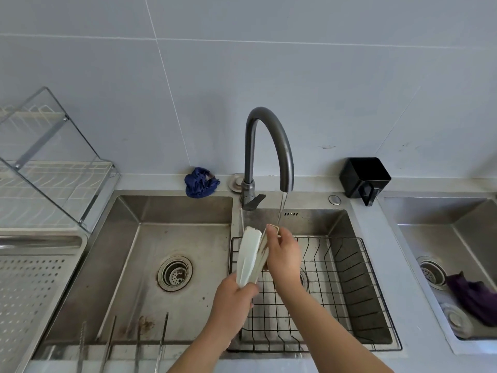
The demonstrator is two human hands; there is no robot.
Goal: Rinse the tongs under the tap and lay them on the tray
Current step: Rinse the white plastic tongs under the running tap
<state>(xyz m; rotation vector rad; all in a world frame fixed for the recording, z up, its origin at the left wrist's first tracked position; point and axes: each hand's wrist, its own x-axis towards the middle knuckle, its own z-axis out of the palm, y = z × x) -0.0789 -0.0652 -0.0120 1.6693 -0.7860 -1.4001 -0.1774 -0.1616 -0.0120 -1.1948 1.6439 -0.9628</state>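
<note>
At the far left a clear-sided dish rack stands on the table, and below it lies a perforated metal tray at the edge of the sink. The left sink basin holds a round drain strainer; behind it a crumpled blue cloth sits on the rim. The left hand is closed around the lower end of the pale tongs, which stand nearly upright over the divide between the basins. The dark curved tap runs a thin stream of water onto the top of the tongs' right arm. The right hand pinches that arm near its tip, fingers curled about it. Beneath the hands a black wire basket fills the middle basin. Farther right a black holder sits on the table, and the right-most basin contains a purple cloth.
</note>
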